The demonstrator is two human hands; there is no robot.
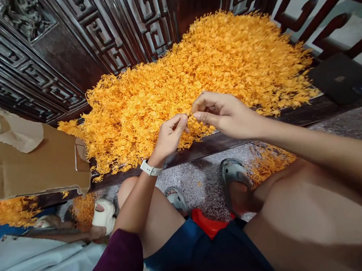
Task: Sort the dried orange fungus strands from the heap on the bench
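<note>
A long, thick heap of small branching orange pieces [174, 83], seemingly plastic, covers the dark wooden bench [208, 144] in front of me. Just over the near side of this heap, my left hand [171, 133] is closed, thumb pressed to the bent fingers, with a white watch [151, 168] on its wrist. My right hand [227, 113] meets it from the right in a pinch of thumb and forefinger. The fingertips of both hands almost touch. Whatever tiny thing lies between them is too small to make out against the orange behind.
A torn cardboard box [36, 164] stands at the left end of the bench. A dark phone [342, 78] lies at the right end. Carved dark wood panels [68, 48] rise behind. More orange pieces [270, 162] lie on the floor. Another person's leg and white sandal [103, 215] show at lower left.
</note>
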